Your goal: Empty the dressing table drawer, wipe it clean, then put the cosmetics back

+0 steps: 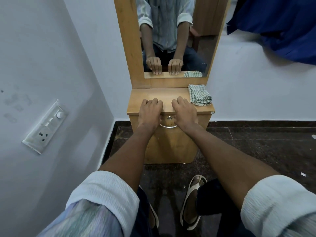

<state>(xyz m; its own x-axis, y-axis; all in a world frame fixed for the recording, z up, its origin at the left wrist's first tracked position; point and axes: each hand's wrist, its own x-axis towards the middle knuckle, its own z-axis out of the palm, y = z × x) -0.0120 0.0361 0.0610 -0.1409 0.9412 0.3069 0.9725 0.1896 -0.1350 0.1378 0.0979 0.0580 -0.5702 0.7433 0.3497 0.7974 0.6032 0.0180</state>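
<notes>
Both hands sit on the front edge of the narrow light-wood dressing table surface (150, 94): left hand (149, 111) and right hand (185, 111), fingers loosely curled, each grip holding nothing. The wooden drawer front (171, 132) with its curved silver metal handle (168, 126) is just below them, closed. A folded green-and-white checked cloth (200, 94) lies at the back right corner, near the right hand but not touching

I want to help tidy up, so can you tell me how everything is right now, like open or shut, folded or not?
drawer: shut, handle untouched.
checked cloth: folded, lying on the right side of the tabletop.
left hand: fingers bent, resting on the front edge of the tabletop, holding nothing.
right hand: the same, beside it.
</notes>
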